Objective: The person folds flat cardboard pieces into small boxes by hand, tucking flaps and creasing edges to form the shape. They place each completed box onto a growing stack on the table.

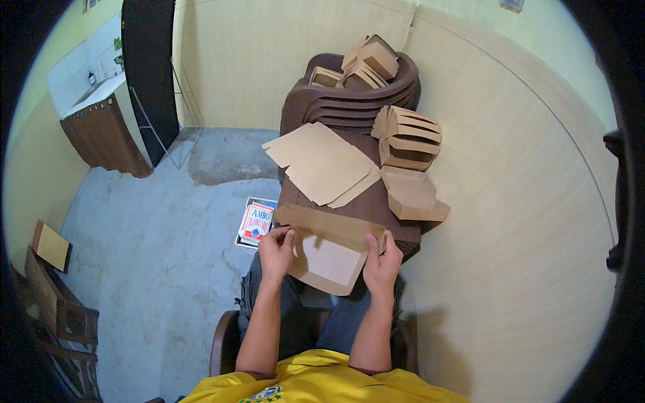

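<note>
Between my hands, over my lap, is a brown cardboard box [329, 257] with its walls partly raised and its pale inside facing up. My left hand [276, 254] pinches its left corner, thumb on the inner side. My right hand [382, 264] grips the right corner in the same way, thumb up. The far flap of the box stands up toward the brown surface ahead. On that surface lie flat cardboard blanks [326, 163], loosely stacked. To their right sits an open folded box [411, 193], with several nested boxes [408, 138] behind it.
Stacked brown plastic chairs [349, 111] stand ahead, with more folded boxes [368, 64] at their back. A container with printed packs [256, 221] is on the floor to the left. The wall [510, 221] curves close on the right. Wooden furniture [67, 316] stands far left.
</note>
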Action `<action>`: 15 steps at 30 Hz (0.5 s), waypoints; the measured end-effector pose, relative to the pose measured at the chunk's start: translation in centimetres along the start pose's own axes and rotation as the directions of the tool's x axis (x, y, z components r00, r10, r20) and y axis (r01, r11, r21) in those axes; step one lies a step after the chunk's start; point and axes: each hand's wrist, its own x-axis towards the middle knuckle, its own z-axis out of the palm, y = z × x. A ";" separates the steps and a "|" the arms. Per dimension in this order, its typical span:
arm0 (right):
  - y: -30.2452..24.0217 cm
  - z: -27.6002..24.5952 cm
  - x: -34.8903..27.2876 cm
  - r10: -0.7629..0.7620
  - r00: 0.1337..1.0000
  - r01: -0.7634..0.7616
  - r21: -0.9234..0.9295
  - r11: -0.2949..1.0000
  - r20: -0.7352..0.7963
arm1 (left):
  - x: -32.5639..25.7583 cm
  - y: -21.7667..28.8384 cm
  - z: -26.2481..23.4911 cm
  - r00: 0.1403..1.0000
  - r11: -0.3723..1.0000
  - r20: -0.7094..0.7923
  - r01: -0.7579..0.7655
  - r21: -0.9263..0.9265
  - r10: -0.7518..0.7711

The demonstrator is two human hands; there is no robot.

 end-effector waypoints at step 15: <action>0.1 0.0 -0.2 -0.008 1.000 0.008 0.012 1.000 0.017 | -0.4 -0.5 0.1 0.994 0.991 -0.005 0.109 0.073 -0.109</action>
